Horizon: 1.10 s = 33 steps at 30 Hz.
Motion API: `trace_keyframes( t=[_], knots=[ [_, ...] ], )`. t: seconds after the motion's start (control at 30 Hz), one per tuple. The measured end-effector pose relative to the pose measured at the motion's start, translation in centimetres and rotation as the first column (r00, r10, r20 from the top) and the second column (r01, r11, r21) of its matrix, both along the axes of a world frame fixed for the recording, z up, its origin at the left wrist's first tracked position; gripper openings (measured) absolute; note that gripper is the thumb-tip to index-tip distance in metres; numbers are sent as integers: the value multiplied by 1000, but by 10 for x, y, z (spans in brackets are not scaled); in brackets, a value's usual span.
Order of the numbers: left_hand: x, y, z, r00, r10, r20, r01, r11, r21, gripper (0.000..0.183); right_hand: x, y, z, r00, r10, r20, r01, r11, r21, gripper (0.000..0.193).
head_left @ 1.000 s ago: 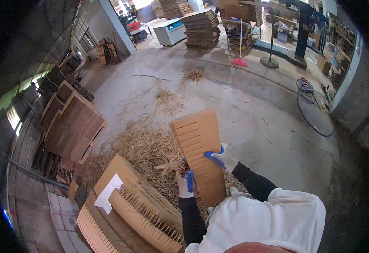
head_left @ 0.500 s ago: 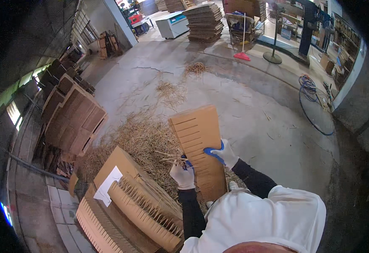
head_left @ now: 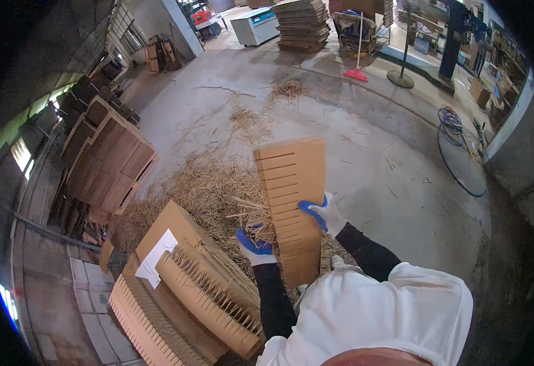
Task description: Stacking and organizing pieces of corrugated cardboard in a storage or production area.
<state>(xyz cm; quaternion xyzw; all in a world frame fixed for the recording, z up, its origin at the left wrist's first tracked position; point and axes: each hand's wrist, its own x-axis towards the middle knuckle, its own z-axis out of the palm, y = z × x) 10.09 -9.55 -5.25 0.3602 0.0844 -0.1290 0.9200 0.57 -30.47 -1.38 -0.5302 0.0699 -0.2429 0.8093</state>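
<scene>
My right hand (head_left: 326,215), in a white glove with blue coating, grips the right edge of an upright stack of tan cardboard sheets (head_left: 294,183). A row of slots runs down the stack's left side. Left of the stack, my gloved left hand (head_left: 254,245) is turned with its blue palm side showing and its fingers apart. Thin cardboard strips (head_left: 251,212) lie loose at and just beyond those fingers; some may still touch them. Slotted cardboard pieces (head_left: 209,299) rest at the lower left, with a white paper (head_left: 157,257) on them.
A heap of cardboard strips (head_left: 187,183) covers the floor ahead and to the left. Stacked cardboard (head_left: 111,161) stands at the left. Farther off are a cardboard pile (head_left: 303,27), a pink-headed broom (head_left: 356,75), a round-based stand (head_left: 400,79) and a coiled blue hose (head_left: 453,131).
My left hand has moved slightly left and turned, showing more blue palm, and strips have come away from it. The sheet stack has tilted more upright, with my right hand still on its edge.
</scene>
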Motion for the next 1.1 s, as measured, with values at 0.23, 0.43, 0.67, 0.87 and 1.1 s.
trace_keyframes(
  t=[0.23, 0.43, 0.67, 0.87, 1.1],
  knots=[
    [-18, -20, -4, 823, -441, 359, 36, 671, 741, 42, 8, -14, 8, 1000, 13, -10, -13, 1000, 8, 41],
    [-25, -48, 38, 896, -146, 418, 22, 957, 289, 29, 14, -27, -7, 1000, 5, 18, -5, 1000, 0, 38],
    [-22, -47, 67, 538, -416, 733, -752, 155, 640, 16, 0, -18, 13, 999, 41, 25, -44, 991, 128, 36],
    [-14, -42, 40, 973, 225, 43, -223, 890, 399, 18, 1, -7, 11, 993, 4, 121, -22, 989, 149, 41],
    [-18, -17, 73, 988, -106, -108, 110, 994, 27, 42, 6, -25, -2, 1000, -10, 11, 10, 1000, -9, 38]
  ],
)
